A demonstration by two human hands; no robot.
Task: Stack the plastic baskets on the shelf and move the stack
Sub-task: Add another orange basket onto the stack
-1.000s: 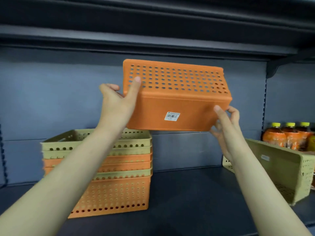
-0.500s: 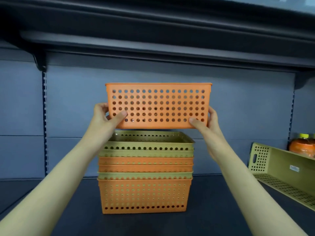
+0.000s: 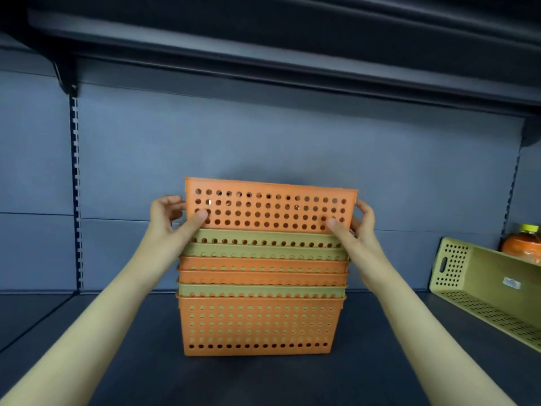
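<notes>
Both hands, left hand [image 3: 168,216] and right hand [image 3: 358,222], grip the orange basket [image 3: 269,208] by its ends, its base nested in the stack [image 3: 260,291] mid-shelf [image 3: 87,332].

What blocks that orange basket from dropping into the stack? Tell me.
Nothing visible does. Both hands, left and right, hold the orange basket by its ends, and its bottom already sits inside the top green basket of the stack. It tilts slightly, left end higher. The inside of the green basket is hidden.
</notes>
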